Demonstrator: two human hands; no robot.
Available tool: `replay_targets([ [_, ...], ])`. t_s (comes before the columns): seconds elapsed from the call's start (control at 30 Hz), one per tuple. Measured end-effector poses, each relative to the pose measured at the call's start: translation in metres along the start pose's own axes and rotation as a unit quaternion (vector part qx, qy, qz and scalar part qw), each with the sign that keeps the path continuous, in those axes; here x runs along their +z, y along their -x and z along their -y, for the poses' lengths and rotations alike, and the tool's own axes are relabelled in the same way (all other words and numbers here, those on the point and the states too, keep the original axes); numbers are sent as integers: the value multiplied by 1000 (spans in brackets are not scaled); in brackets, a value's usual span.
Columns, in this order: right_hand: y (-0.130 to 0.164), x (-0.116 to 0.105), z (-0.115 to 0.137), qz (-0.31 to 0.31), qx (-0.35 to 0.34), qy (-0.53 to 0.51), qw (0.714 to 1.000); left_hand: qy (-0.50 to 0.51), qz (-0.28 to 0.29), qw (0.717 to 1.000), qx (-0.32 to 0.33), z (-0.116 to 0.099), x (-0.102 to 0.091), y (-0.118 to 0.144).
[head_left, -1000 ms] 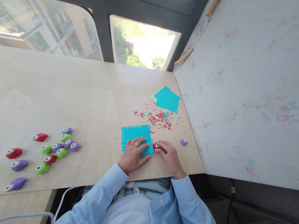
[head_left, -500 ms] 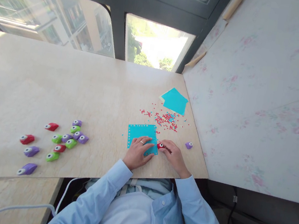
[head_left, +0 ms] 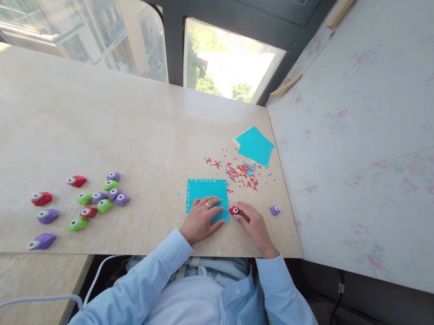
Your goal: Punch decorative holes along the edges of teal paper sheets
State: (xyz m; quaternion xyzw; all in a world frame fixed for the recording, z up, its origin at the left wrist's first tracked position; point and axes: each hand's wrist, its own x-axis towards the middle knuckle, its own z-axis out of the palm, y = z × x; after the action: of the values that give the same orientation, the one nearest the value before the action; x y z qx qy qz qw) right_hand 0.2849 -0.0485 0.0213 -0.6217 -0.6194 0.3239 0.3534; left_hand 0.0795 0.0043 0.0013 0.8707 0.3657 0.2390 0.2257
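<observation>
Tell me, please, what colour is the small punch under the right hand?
Red punch, with a white eye, seen in the head view.

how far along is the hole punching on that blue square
Done: punched holes line the top and left edges of the teal sheet, and confetti lies beyond it. In hand: left hand pins the sheet, right hand presses the red punch at its right edge. Left: unpunched teal sheets.

Both forearms, in light blue sleeves, reach forward and converge, the wrists close together low in the view. The left hand (head_left: 201, 218) lies palm down with its fingers spread flat and pointing up and to the right, a ring on one finger. The right hand (head_left: 251, 223) sits just beside it, knuckles up, fingers curled inward and pinched together at the tips.
</observation>
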Motion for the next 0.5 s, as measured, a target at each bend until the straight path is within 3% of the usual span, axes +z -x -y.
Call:
replay_targets([
  [0.5, -3, 5, 5, -46, 18, 9, 999, 38, -30, 999, -14, 2, 0, 0],
])
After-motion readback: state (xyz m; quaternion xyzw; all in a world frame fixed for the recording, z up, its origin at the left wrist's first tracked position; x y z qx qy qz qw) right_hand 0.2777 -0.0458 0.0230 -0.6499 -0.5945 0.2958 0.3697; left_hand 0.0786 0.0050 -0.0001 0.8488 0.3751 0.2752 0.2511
